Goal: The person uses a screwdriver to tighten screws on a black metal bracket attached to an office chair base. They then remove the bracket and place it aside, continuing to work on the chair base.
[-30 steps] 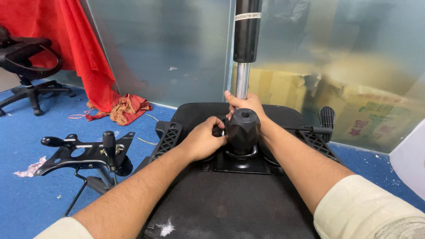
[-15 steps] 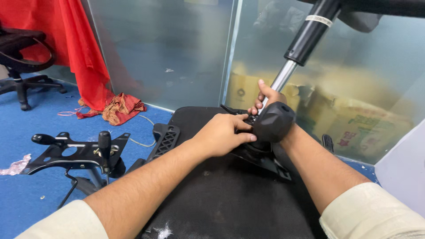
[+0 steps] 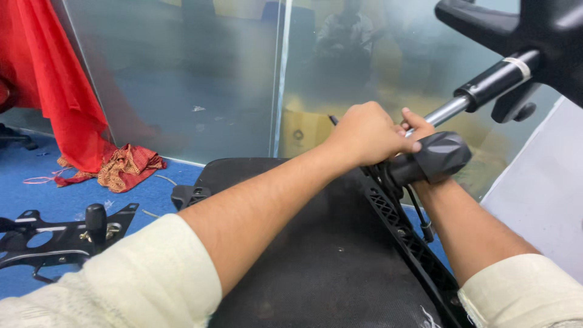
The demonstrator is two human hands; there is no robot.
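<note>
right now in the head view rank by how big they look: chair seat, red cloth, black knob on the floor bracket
1. chair seat, though it is nearest the camera, which inflates it
2. red cloth
3. black knob, clearly smallest

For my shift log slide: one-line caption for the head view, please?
Both hands, left hand and right hand, grip the black collar of a tilted chair gas cylinder above the upturned black seat.

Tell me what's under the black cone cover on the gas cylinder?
The black cone cover sits against the seat underside. Both hands, left hand and right hand, grip around it, hiding the joint beneath.
</note>
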